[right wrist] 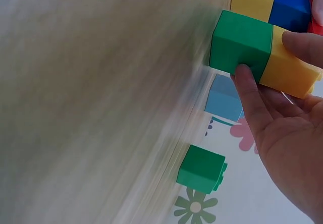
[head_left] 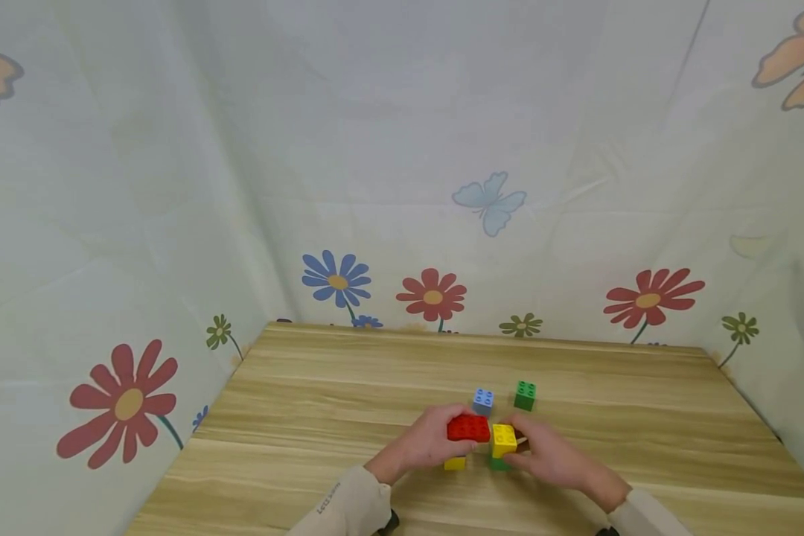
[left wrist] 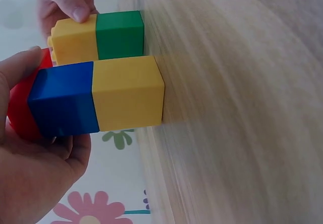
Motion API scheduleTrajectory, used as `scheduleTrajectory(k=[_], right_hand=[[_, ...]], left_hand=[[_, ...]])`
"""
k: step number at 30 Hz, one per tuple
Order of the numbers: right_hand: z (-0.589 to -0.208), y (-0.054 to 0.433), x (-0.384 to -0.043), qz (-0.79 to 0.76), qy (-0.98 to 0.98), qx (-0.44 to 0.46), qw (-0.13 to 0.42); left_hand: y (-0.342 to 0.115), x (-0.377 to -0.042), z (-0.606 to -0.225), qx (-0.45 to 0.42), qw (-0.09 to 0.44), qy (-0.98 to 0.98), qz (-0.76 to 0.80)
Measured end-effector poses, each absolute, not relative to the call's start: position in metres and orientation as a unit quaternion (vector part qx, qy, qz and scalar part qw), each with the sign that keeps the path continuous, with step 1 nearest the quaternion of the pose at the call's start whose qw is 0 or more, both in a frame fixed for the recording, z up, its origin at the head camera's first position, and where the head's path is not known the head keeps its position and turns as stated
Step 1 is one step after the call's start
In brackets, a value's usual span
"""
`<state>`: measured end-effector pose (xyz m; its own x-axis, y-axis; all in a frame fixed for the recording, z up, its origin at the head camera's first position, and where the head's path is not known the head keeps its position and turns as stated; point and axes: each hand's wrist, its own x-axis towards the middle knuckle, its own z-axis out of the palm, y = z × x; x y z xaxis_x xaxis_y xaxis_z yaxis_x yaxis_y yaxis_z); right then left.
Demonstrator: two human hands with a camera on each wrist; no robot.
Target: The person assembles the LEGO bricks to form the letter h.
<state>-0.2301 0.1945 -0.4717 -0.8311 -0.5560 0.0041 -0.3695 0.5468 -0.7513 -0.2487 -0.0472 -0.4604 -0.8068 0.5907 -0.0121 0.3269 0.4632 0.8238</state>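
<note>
My left hand (head_left: 434, 439) grips a long red building brick (head_left: 469, 429) by its sides. That brick sits on top of a blue brick (left wrist: 63, 100), which stands on a yellow brick (left wrist: 128, 94) at the tabletop. Just to the right, my right hand (head_left: 551, 451) holds a second stack, a yellow brick (head_left: 505, 440) on a green brick (right wrist: 242, 45). In the right wrist view the thumb lies on this yellow brick, and a fingertip (right wrist: 244, 71) touches the green one. The two stacks stand upright, side by side.
Beyond the hands, a light blue brick (head_left: 483, 401) and another green brick (head_left: 525, 396) stand on the wooden table (head_left: 321, 402). A flower-printed cloth (head_left: 375, 223) hangs behind the table's far edge and along its sides.
</note>
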Motion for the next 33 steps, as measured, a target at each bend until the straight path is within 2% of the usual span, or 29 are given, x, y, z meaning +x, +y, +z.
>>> scheduleTrajectory(k=[33], right_hand=[[-0.4743,0.1856,-0.2286,-0.411,0.858,-0.276,0.137]], left_hand=[[-0.0497,-0.2473,-0.4678,0.277,0.146,0.829,0.464]])
